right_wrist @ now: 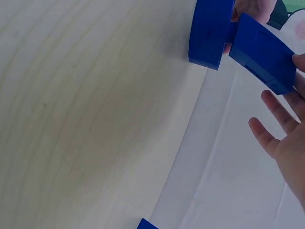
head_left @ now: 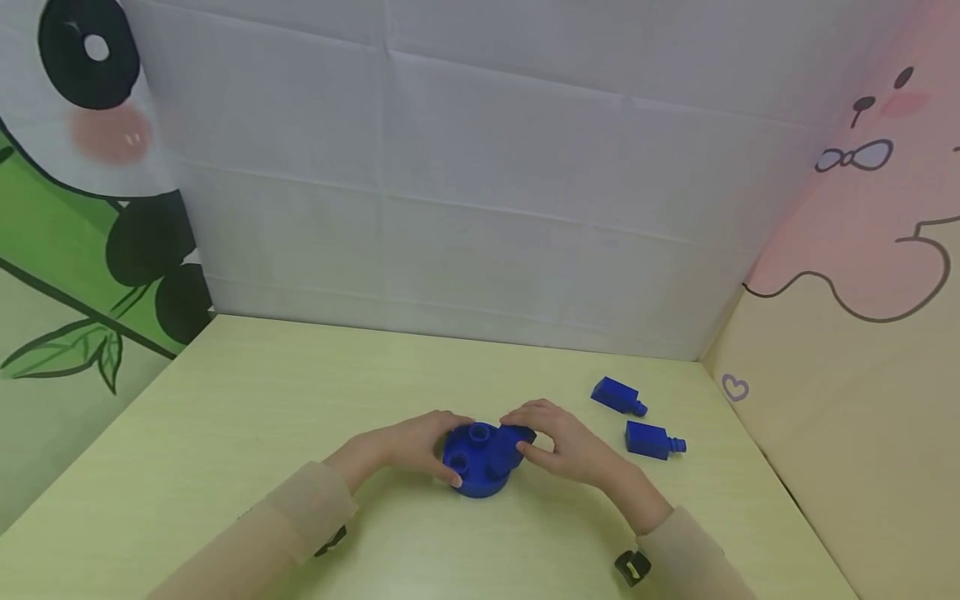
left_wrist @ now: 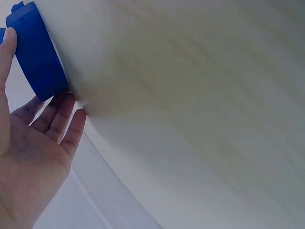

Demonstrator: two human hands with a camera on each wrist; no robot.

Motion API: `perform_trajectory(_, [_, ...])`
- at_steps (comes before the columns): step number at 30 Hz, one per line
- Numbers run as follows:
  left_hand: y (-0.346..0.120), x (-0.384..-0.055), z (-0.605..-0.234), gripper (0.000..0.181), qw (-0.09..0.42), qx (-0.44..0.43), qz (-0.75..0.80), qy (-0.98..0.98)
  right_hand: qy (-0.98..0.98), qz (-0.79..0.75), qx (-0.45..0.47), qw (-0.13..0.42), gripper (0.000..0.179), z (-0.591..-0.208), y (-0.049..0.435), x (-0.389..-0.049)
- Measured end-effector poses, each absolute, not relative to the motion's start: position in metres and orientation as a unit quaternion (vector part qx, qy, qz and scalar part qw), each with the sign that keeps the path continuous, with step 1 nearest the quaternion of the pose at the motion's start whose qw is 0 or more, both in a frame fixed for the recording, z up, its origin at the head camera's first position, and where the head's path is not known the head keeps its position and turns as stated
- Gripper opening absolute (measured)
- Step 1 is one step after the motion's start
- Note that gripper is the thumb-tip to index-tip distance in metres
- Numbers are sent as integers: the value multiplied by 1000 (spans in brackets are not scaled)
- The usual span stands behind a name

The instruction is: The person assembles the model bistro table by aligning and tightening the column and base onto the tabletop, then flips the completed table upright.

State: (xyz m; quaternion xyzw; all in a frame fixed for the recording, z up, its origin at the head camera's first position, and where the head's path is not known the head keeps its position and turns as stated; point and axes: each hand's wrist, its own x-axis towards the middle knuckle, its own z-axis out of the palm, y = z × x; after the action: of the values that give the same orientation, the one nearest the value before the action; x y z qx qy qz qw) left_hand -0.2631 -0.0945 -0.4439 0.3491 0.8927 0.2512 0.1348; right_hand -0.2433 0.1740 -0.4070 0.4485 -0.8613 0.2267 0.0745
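Note:
A round blue base [head_left: 480, 488] with raised ring-shaped sockets stands on the table. My left hand [head_left: 415, 446] holds it from the left, thumb at the front and fingers round the back; the left wrist view shows the base's side wall [left_wrist: 40, 57] between thumb and fingers. Over the base's right part, my right hand [head_left: 568, 442] pinches a blue block [head_left: 507, 448] between thumb and fingers. In the right wrist view the block [right_wrist: 263, 55] leans at an angle, its narrow end against the base [right_wrist: 209, 36]. How deep that end sits is hidden.
Two more blue blocks with narrow ribbed necks, one farther back [head_left: 615, 394] and one nearer [head_left: 648, 440], lie to the right of my right hand. A white sheet [head_left: 480, 208] rises behind the table [head_left: 300, 375]; printed panels flank it.

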Motion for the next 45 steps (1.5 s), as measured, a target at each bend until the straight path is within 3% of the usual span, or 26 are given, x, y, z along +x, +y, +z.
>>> perform_trajectory(19, [-95,-261,-442,88,129,350,246,895,-929,212,286,107,47,-411,157,-224])
perform_trajectory(23, [-95,-261,-442,88,128,351,247,894,-927,213,291,105,54,-408,159,-220])
perform_trajectory(31, [-95,-262,-443,88,122,357,247,892,-868,281,410,7,58,-411,180,-229])
perform_trajectory(38, [-94,-261,-442,89,128,351,242,896,-830,292,475,25,45,-417,187,-238])
perform_trajectory(45, [-95,-261,-442,88,126,352,241,895,-839,283,463,38,39,-413,182,-235])
